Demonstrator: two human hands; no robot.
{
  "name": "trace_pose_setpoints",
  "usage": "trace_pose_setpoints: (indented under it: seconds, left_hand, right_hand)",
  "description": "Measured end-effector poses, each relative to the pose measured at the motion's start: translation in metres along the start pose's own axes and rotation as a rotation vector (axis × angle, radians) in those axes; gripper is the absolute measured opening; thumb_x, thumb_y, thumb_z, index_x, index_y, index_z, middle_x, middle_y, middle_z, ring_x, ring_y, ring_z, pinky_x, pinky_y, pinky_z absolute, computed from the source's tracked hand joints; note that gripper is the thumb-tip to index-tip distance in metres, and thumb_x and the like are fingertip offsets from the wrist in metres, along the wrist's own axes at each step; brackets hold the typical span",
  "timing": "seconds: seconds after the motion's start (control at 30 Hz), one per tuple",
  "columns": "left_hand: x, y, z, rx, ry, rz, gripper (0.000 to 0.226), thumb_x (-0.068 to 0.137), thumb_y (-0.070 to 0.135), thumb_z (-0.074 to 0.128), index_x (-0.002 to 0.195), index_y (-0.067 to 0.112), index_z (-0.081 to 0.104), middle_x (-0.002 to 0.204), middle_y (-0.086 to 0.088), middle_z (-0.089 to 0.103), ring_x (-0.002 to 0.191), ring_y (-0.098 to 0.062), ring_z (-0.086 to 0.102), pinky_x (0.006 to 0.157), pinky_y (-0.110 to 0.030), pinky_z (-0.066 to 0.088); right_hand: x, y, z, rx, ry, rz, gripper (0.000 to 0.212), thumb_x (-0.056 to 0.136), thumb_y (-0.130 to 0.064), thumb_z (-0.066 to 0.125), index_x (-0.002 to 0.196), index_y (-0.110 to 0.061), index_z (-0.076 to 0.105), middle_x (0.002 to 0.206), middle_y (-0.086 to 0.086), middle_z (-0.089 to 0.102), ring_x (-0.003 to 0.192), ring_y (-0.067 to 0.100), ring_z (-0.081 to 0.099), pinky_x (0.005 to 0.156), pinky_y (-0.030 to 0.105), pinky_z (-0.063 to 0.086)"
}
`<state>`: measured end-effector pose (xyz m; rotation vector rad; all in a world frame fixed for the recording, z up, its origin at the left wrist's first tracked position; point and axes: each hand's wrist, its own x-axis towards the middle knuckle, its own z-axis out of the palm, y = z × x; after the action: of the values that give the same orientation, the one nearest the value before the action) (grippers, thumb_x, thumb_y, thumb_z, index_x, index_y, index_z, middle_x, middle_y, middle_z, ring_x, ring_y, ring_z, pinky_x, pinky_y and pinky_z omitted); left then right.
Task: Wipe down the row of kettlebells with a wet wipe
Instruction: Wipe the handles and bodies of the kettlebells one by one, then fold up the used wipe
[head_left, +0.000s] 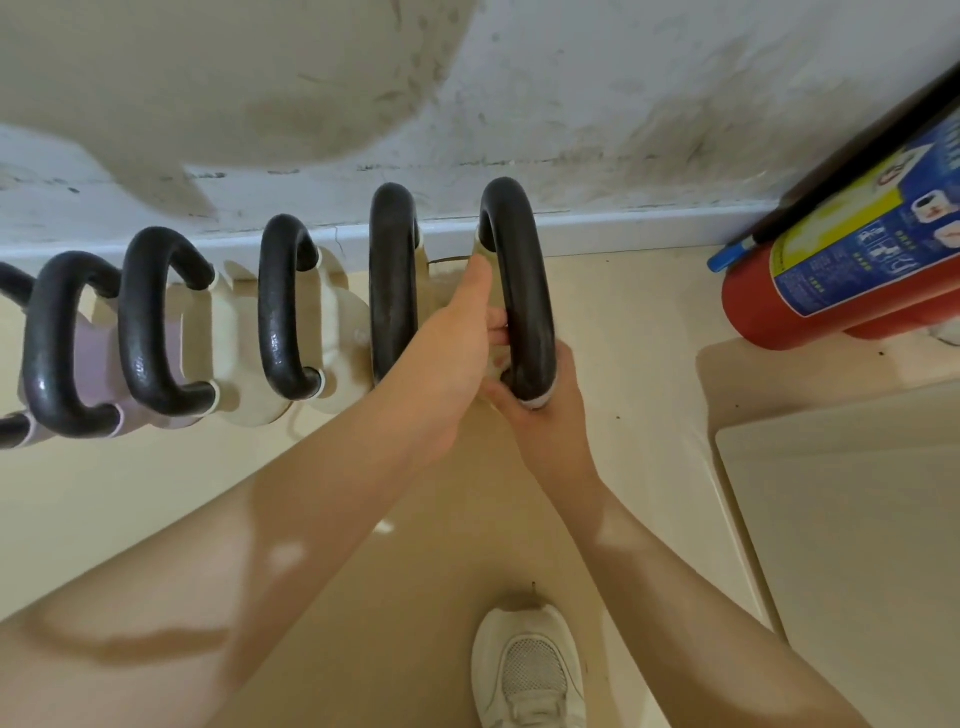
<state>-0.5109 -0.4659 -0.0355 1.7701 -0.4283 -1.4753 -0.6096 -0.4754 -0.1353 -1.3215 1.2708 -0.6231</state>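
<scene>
A row of kettlebells (291, 332) stands on the floor (639, 322) along the wall (571, 104), their black handles arching up. At the rightmost kettlebell (519, 291) both hands work. The left hand (457, 353) reaches in beside the handle, its fingers hooked behind the bar. The right hand (545, 410) is clenched around the handle's near end, with what seems to be a pale wet wipe (540, 401) pressed under its fingers. A red fire extinguisher (831, 270) lies to the right. A white sneaker (530, 670) shows below.
</scene>
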Motion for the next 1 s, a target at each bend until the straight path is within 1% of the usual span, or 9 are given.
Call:
trace_pose_setpoints:
  seconds: [0.17,0.27,0.33,0.5,0.67,0.77,0.83,0.9,1.0]
  left_hand:
    - [0.003,-0.001,-0.006,-0.131,-0.041,-0.019,0.065,0.091,0.062,0.015,0.072,0.026,0.066,0.079,0.009,0.069,0.089,-0.003,0.057,0.102,-0.028,0.031]
    - [0.006,-0.001,-0.01,-0.18,-0.068,-0.053,0.07,0.089,0.064,0.012,0.078,0.021,0.066,0.093,-0.003,0.069,0.09,-0.01,0.058,0.086,-0.025,0.038]
    - [0.007,0.001,-0.012,-0.246,-0.061,-0.077,0.063,0.091,0.062,0.015,0.091,0.022,0.064,0.097,-0.007,0.065,0.087,-0.013,0.057,0.072,-0.024,0.041]
    - [-0.007,0.007,-0.014,-0.385,-0.028,-0.11,0.053,0.096,0.042,0.028,0.137,0.01,0.04,0.123,-0.006,0.055,0.081,-0.004,0.052,0.062,-0.018,0.039]
    - [-0.028,0.005,-0.027,-0.281,-0.124,-0.08,0.063,0.096,0.046,0.023,0.146,0.008,0.017,0.156,-0.008,0.02,0.142,-0.014,0.023,0.116,-0.031,0.013]
    - [-0.037,-0.001,-0.04,-0.232,-0.152,-0.076,0.064,0.096,0.048,0.022,0.145,0.008,0.021,0.154,-0.009,0.024,0.142,-0.016,0.023,0.116,-0.032,0.014]
    - [-0.041,-0.007,-0.044,-0.189,-0.144,-0.057,0.058,0.096,0.045,0.027,0.141,0.009,0.035,0.148,-0.006,0.037,0.137,-0.015,0.032,0.112,-0.029,0.023]
    - [-0.045,-0.009,-0.042,-0.137,-0.123,-0.046,0.043,0.096,0.039,0.035,0.127,0.016,0.054,0.132,-0.001,0.054,0.126,-0.015,0.045,0.106,-0.028,0.031]
    - [-0.051,-0.003,-0.031,-0.154,-0.198,-0.07,0.031,0.092,0.039,0.048,0.111,0.023,0.066,0.115,-0.004,0.065,0.108,-0.02,0.061,0.101,-0.035,0.044]
  right_hand:
    - [0.008,-0.034,0.004,-0.145,0.122,-0.214,0.051,0.096,-0.033,0.038,0.144,-0.015,0.029,0.124,-0.014,0.05,0.094,-0.014,0.046,0.08,0.004,0.038]
    - [0.036,-0.055,0.004,-0.393,0.048,-0.266,0.051,0.1,-0.027,0.033,0.148,-0.016,0.019,0.144,0.001,0.039,0.101,0.002,0.043,0.078,0.017,0.039]
    - [0.047,-0.064,0.005,-0.617,0.033,-0.383,0.052,0.099,-0.021,0.033,0.148,-0.01,0.019,0.15,0.011,0.033,0.122,0.018,0.047,0.096,0.03,0.043]
    - [0.037,-0.041,0.002,-1.211,-0.009,-0.856,0.043,0.088,-0.024,0.052,0.124,-0.001,0.058,0.133,0.016,0.057,0.131,0.034,0.045,0.112,0.042,0.027]
    - [0.013,-0.02,-0.021,-1.7,-0.291,-1.116,0.043,0.085,-0.021,0.033,0.1,-0.016,0.073,0.097,0.001,0.075,0.101,0.022,0.068,0.105,0.035,0.027]
    - [-0.019,-0.011,-0.021,-1.502,-0.431,-1.017,0.006,0.078,-0.017,0.06,0.078,-0.017,0.066,0.056,-0.005,0.063,0.054,0.018,0.064,0.073,0.027,0.044]
    - [-0.03,-0.031,-0.014,-1.156,-0.325,-0.782,0.021,0.076,-0.012,0.069,0.095,-0.013,0.059,0.062,-0.001,0.06,0.05,0.021,0.059,0.049,0.029,0.039]
    - [-0.036,-0.066,-0.01,-0.772,-0.169,-0.504,0.03,0.086,-0.009,0.055,0.116,-0.007,0.049,0.075,-0.002,0.06,0.067,0.026,0.062,0.055,0.034,0.044]
    - [-0.039,-0.112,-0.013,-0.349,0.111,-0.385,0.028,0.085,-0.008,0.055,0.108,-0.011,0.041,0.073,-0.013,0.041,0.066,0.006,0.049,0.06,0.022,0.043]
